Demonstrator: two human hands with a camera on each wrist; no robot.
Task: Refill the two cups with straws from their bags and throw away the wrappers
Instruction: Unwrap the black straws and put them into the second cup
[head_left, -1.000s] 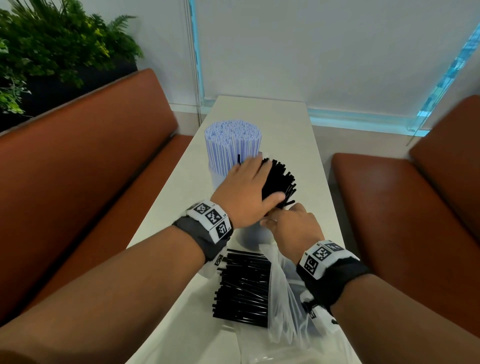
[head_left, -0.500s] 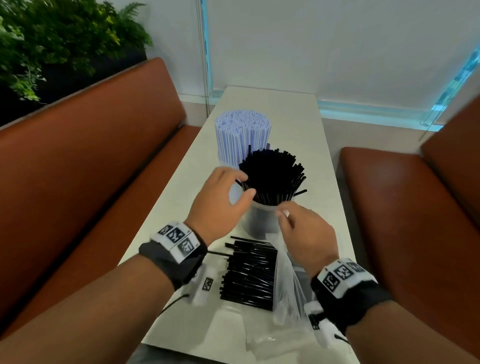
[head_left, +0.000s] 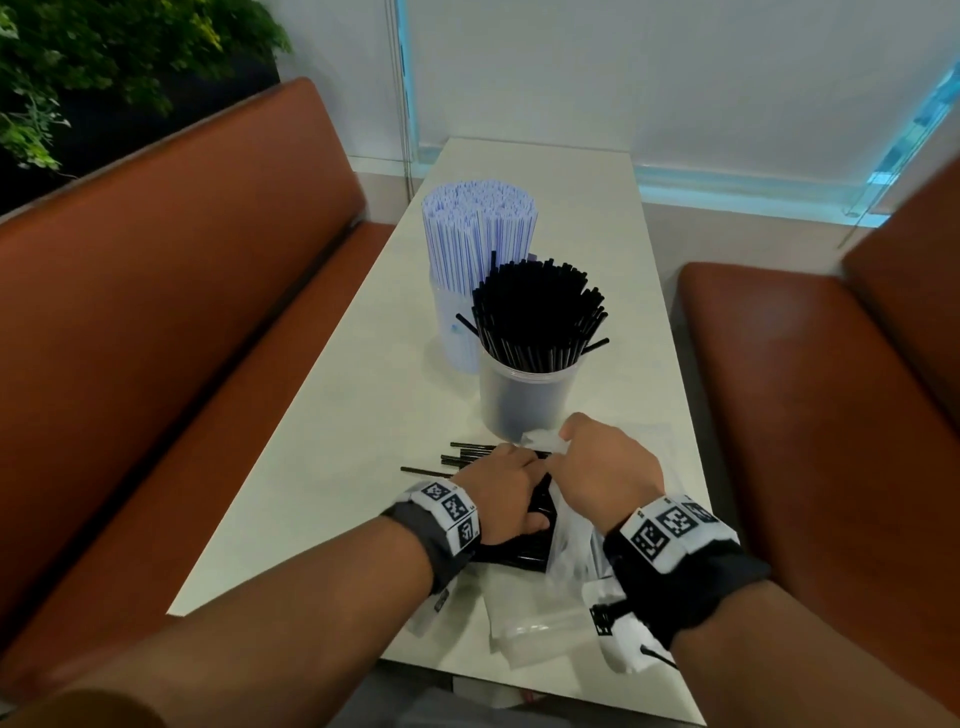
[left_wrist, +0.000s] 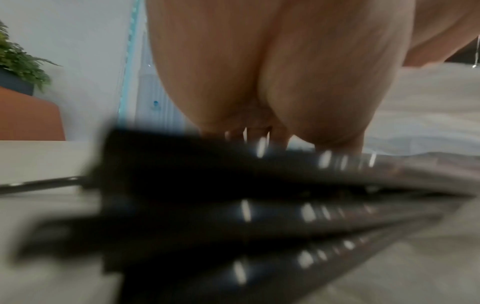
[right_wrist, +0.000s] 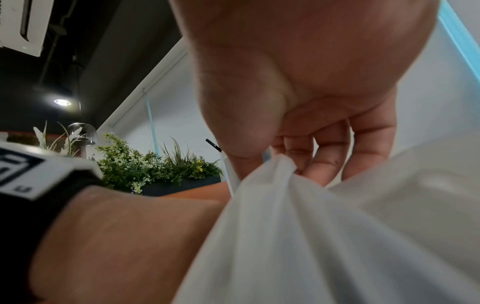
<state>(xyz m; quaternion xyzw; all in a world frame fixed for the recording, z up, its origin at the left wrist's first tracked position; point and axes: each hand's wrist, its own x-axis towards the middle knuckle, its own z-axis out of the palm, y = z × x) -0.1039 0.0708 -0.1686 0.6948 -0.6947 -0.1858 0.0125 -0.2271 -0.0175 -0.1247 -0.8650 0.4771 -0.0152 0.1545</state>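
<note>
Two clear cups stand on the white table (head_left: 613, 218). The far cup (head_left: 451, 332) holds white, blue-striped straws (head_left: 478, 223). The near cup (head_left: 524, 400) is packed with black straws (head_left: 540, 306). A loose pile of black straws (head_left: 467, 457) (left_wrist: 233, 205) lies on the table in front of it, half inside a clear plastic bag (head_left: 569, 545) (right_wrist: 272, 226). My left hand (head_left: 511, 483) (left_wrist: 259, 82) is down on this pile, fingers and thumb curled round it. My right hand (head_left: 563, 441) (right_wrist: 285, 156) pinches the bag's edge just beside the left hand.
Another empty clear wrapper (head_left: 535, 634) lies at the table's near edge. Brown benches (head_left: 182, 338) (head_left: 831, 415) run along both sides of the table. Plants (head_left: 104, 62) stand behind the left bench. A blind-covered window (head_left: 675, 78) closes the far end.
Both hands came down from the black-straw cup to the table. The left hand let go of the cup's straws and now grips the loose pile. The right hand still pinches the bag.
</note>
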